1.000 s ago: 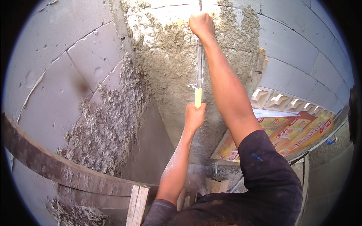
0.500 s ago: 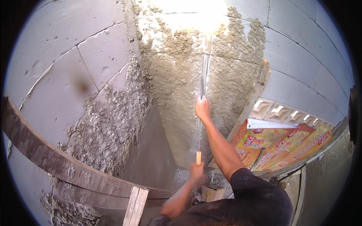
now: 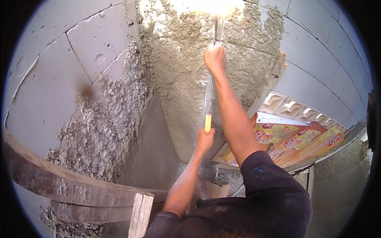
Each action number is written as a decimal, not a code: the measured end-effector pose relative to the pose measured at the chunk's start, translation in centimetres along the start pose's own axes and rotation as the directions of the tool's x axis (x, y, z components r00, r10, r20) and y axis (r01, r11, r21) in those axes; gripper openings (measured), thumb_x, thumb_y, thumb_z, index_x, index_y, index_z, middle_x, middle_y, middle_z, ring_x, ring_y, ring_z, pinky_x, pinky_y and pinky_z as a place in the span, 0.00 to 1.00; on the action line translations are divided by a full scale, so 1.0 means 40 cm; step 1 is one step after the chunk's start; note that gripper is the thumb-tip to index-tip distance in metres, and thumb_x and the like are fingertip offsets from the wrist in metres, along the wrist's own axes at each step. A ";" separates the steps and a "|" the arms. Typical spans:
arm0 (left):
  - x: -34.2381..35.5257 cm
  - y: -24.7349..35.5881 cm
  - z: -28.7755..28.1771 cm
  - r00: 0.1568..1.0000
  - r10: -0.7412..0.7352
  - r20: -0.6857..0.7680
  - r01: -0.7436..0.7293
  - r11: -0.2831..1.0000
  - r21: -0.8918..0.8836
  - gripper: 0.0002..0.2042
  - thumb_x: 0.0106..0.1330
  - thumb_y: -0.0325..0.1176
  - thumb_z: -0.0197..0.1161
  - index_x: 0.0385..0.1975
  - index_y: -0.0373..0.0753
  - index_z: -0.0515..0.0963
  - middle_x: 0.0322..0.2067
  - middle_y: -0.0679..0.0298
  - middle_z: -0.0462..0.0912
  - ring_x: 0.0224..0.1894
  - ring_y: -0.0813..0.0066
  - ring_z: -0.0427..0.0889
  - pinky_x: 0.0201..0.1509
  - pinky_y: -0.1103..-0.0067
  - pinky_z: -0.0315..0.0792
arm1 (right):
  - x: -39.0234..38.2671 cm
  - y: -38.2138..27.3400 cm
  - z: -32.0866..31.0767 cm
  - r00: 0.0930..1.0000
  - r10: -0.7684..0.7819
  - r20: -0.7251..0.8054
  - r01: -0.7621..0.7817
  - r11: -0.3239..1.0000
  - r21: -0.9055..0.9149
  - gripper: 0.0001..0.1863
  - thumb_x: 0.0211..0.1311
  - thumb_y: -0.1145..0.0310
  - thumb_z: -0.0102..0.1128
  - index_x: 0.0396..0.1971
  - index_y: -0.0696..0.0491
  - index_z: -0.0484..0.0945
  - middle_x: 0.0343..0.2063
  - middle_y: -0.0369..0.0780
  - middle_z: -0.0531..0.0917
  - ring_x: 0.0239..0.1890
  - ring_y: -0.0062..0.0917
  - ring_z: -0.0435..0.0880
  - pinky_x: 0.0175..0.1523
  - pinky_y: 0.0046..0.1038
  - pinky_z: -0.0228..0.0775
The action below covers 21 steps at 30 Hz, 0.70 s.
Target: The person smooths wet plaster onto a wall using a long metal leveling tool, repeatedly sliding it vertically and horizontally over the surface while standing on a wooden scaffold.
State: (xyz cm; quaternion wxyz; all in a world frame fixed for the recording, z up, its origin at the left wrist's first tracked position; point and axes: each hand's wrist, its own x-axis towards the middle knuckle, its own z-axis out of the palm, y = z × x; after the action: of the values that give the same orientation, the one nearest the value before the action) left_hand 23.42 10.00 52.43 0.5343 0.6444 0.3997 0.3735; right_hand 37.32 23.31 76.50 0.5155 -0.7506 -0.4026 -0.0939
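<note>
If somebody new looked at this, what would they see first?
Probably the long metal bar running up the middle, with the right hand gripping it higher up and the left hand lower, just below a yellow piece. Next might come the white glare at the top, above rough grey mortar, and the bright orange-and-yellow printed sheets at the right.

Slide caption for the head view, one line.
Right hand gripping a long metal bar above the left hand, before a wall of rough mortar.
</note>
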 end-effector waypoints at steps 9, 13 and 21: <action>-0.200 -0.234 0.037 0.998 -0.036 -0.050 0.039 0.997 0.062 0.20 0.60 0.39 0.61 0.16 0.24 0.73 0.09 0.47 0.68 0.16 0.72 0.74 0.21 0.62 0.63 | -0.216 0.238 0.099 0.986 0.030 0.164 -0.020 0.998 -0.065 0.20 0.63 0.60 0.48 0.43 0.63 0.75 0.37 0.61 0.80 0.45 0.58 0.78 0.50 0.52 0.69; -0.027 0.078 -0.028 0.984 0.170 -0.050 -0.166 0.984 0.069 0.20 0.59 0.38 0.60 0.15 0.25 0.73 0.10 0.48 0.68 0.13 0.65 0.73 0.21 0.61 0.63 | -0.004 -0.107 -0.127 0.998 -0.047 0.051 0.040 0.991 0.129 0.20 0.64 0.64 0.42 0.44 0.66 0.74 0.31 0.57 0.81 0.37 0.48 0.82 0.43 0.49 0.72; 0.088 0.181 -0.020 0.987 0.142 -0.081 -0.138 0.989 0.049 0.19 0.59 0.37 0.59 0.15 0.25 0.73 0.10 0.48 0.70 0.14 0.68 0.74 0.20 0.63 0.63 | 0.169 -0.103 -0.070 0.991 -0.093 -0.094 0.097 0.994 0.049 0.22 0.60 0.61 0.47 0.40 0.64 0.80 0.41 0.60 0.81 0.48 0.56 0.79 0.54 0.48 0.70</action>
State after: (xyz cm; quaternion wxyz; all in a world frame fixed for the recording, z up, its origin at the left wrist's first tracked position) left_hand 24.94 12.75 59.88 0.4753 0.6659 0.3838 0.4283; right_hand 39.65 24.97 84.38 0.5483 -0.7114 -0.4161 -0.1419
